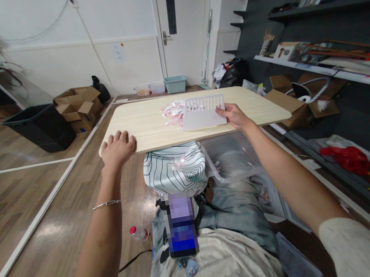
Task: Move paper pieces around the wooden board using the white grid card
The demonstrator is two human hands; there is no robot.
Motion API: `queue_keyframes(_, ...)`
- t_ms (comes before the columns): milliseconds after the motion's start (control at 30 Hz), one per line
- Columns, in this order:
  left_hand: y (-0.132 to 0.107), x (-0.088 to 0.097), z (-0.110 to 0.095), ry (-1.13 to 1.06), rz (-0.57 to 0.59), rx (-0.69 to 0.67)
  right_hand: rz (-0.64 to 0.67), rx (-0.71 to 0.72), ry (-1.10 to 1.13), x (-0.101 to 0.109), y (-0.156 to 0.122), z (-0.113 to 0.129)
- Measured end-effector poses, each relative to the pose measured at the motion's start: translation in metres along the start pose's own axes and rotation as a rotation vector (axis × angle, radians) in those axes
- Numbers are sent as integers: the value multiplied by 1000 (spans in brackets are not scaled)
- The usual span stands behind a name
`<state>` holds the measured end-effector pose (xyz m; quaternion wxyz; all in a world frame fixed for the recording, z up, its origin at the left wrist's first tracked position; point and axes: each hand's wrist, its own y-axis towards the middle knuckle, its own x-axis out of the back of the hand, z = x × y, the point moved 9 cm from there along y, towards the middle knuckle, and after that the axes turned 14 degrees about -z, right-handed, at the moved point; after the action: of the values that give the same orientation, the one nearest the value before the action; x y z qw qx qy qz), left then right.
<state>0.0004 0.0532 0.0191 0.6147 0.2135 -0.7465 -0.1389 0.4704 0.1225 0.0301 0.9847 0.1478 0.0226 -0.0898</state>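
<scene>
My right hand (235,115) grips the right edge of a white plastic panel (203,119) with a row of slots along its far side. The panel covers part of a pile of small pink and white pieces (171,113), too small to name, on a pale wooden tabletop (142,119). Resting on the table's near left corner is my left hand (118,147), its fingers spread over the surface with nothing in them. Below the near edge, a clear plastic bin (233,166) stands beside a patterned cloth-covered thing (172,169).
A phone (181,227) sits at my lap. On the floor are a red-capped bottle (139,233), a black bin (43,130) and cardboard boxes (79,107). Dark shelves (320,14) run along the right, with an open carton (287,99) close to the table's right end.
</scene>
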Motion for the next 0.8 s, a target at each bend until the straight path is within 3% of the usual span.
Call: queue_keyframes(800,-1,1,0,6,24,8,7,-5,-29,0,-2,1)
